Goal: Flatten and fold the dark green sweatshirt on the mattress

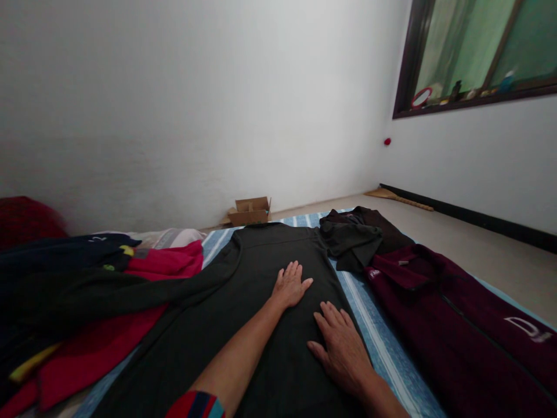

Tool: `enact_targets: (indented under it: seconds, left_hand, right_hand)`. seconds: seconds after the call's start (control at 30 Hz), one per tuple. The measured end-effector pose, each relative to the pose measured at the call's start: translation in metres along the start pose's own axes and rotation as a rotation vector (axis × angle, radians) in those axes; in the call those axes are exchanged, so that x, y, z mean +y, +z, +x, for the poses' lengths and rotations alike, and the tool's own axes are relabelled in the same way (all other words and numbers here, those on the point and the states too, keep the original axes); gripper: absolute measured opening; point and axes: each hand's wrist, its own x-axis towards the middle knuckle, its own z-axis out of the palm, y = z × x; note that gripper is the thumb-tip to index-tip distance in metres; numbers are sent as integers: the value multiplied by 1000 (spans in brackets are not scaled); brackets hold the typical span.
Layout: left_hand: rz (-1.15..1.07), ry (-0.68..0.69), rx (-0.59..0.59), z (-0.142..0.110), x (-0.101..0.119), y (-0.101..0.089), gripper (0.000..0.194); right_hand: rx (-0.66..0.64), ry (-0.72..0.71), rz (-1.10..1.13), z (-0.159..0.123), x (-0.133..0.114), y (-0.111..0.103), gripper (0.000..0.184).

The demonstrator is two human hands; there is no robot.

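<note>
A dark grey-green long-sleeved shirt lies spread out before me, its collar end away from me. One sleeve stretches left across other clothes; the other is bunched at the right. My left hand lies flat on the shirt's upper middle, fingers out and nothing held. Nearer to me and to the right, my right hand rests on the same cloth near its right edge, fingers spread. Beside the shirt on the right is a maroon zip-front jacket with white lettering.
Under the clothes is a blue-and-white striped sheet. Red and navy garments lie in a heap at the left. An open cardboard box stands by the wall. A broom-like tool lies on the floor, below a window.
</note>
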Motion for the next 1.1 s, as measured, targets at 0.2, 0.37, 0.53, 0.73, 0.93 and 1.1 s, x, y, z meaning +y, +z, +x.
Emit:
enact_targets:
  seconds: [0.2, 0.37, 0.53, 0.73, 0.93, 1.1]
  left_hand:
    - [-8, 6, 8, 1, 0, 0, 72]
    - [-14, 11, 6, 3, -1, 2, 73]
    - [-13, 6, 9, 3, -1, 4, 75]
    - [-10, 2, 11, 4, 1, 4, 76]
    - [0, 3, 21, 5, 1, 3, 76]
    - [-6, 3, 12, 5, 0, 3, 76]
  right_hand:
    - [5, 4, -3, -3, -2, -1, 55]
    - [10, -1, -8, -3, -1, -1, 56]
    - [13, -5, -14, -2, 0, -1, 56]
    - [7, -9, -7, -3, 1, -2, 56]
    - [-1, -15, 6, -3, 2, -5, 55]
    - [11, -26, 12, -3, 3, -5, 55]
